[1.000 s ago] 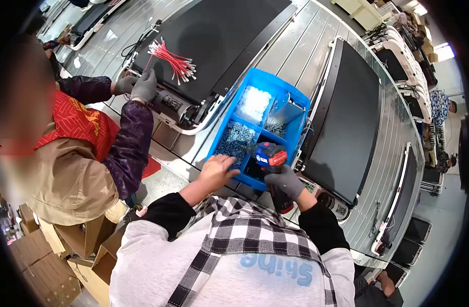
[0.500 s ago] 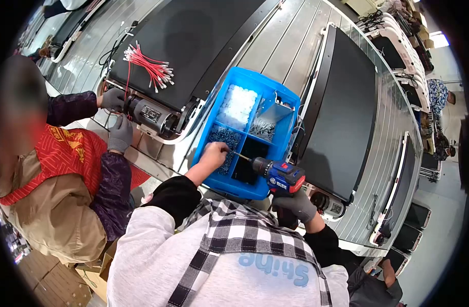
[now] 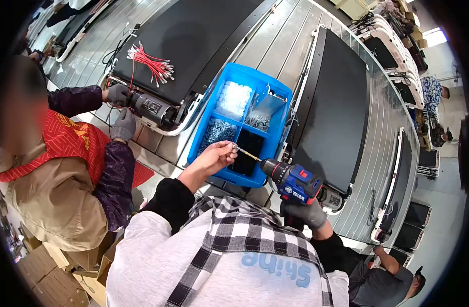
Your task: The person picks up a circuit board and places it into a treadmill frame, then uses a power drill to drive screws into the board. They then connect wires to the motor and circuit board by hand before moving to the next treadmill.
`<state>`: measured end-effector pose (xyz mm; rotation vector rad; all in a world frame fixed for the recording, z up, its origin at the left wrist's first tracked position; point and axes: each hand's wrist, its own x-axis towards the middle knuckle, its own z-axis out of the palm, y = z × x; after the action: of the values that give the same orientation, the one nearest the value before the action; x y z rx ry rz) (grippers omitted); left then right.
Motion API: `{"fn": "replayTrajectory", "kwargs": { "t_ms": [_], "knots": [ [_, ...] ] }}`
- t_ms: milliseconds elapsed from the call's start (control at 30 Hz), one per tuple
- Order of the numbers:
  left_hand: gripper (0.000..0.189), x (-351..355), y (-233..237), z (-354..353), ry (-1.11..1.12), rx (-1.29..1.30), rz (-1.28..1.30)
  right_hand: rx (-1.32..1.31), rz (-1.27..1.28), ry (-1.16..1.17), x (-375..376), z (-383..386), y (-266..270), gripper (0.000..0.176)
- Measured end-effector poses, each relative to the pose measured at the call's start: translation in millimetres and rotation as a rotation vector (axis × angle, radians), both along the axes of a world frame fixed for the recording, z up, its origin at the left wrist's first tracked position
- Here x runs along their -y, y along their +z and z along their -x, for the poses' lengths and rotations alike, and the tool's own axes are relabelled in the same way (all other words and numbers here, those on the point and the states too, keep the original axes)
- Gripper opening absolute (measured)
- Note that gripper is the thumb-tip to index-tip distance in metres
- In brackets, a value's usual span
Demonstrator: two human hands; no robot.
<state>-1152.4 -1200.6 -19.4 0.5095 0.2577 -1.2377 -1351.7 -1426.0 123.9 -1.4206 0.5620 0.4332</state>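
Note:
My bare left hand (image 3: 214, 157) is closed in a pinch above the blue parts bin (image 3: 225, 176), holding what looks like a small screw at the tip of the drill bit (image 3: 249, 154). In my gloved right hand (image 3: 310, 213) is a blue and black cordless drill (image 3: 297, 182), its bit pointing left towards my left fingertips. Small dark screws (image 3: 218, 131) fill the compartment behind my left hand. Other compartments hold white plastic pieces (image 3: 233, 99), longer metal screws (image 3: 257, 121) and black parts (image 3: 249, 145).
At left, a co-worker's gloved hands (image 3: 124, 125) work at a motor (image 3: 153, 107). Red wires (image 3: 151, 64) lie on the black treadmill deck (image 3: 193, 46) there. A second deck (image 3: 336, 102) stands right of the bin. Another person (image 3: 385, 280) is at lower right.
My left hand has risen out of the screw compartment towards me and slightly right, its fingers at the bit tip. The drill has shifted right and nearer to me.

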Motion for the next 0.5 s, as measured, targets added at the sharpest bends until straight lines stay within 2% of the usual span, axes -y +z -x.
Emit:
{"fn": "replayTrajectory", "kwargs": {
  "t_ms": [100, 200, 300, 400, 500],
  "knots": [
    [0.012, 4.7, 14.6, 9.2, -0.04, 0.093, -0.03, -0.067, -0.135, -0.091, 0.6, 16.5, 6.2, 0.048],
    [0.012, 7.1, 21.2, 14.1, -0.004, 0.034, -0.075, -0.091, -0.163, -0.102, -0.8, 24.0, 15.3, 0.049],
    [0.013, 6.9, 7.6, 22.1, -0.007, 0.008, -0.028, -0.072, -0.154, -0.122, -1.7, 36.5, 17.0, 0.049],
    [0.014, 11.0, 8.9, 31.9, 0.01, -0.028, -0.004, -0.005, -0.049, -0.14, -3.7, 42.4, 22.4, 0.04],
    [0.014, 13.8, 10.5, 37.0, 0.022, -0.053, 0.035, 0.064, -0.019, -0.11, -1.7, 48.2, 20.7, 0.039]
  ]
}}
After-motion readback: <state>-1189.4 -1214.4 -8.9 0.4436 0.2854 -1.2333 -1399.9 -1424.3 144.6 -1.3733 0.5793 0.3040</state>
